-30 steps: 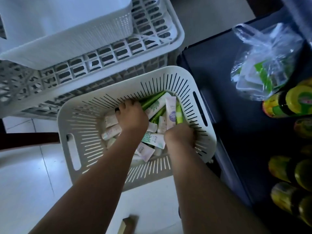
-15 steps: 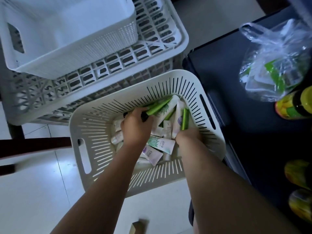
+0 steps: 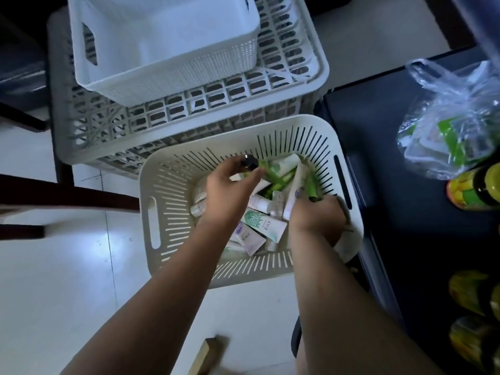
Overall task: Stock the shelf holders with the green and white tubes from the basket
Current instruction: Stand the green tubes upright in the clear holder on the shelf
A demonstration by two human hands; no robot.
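Observation:
A cream slotted basket [image 3: 173, 201] on the floor holds a heap of tubes: several green and white tubes [image 3: 281, 171] at its far side, a white tube with a green leaf print [image 3: 263, 221] and a lilac one [image 3: 247, 238] nearer me. My left hand [image 3: 230, 185] is inside the basket, closed on a green tube with a black cap [image 3: 250, 161] that it lifts out of the heap. My right hand [image 3: 316, 216] is at the right inner wall, closed around green tubes [image 3: 311, 186]. No shelf holders are in view.
Behind the basket a large grey crate [image 3: 292, 85] carries a smaller white basket [image 3: 167, 74]. To the right, a dark shelf [image 3: 378, 163] bears a clear plastic bag [image 3: 454, 125] and yellow-green bottles [image 3: 476, 190]. A dark bar [image 3: 67, 196] crosses at left; white floor tiles lie below.
My left hand has lifted the black-capped green tube up out of the heap. My right hand has shifted toward the basket's right wall with green tubes. The camera has tilted up slightly.

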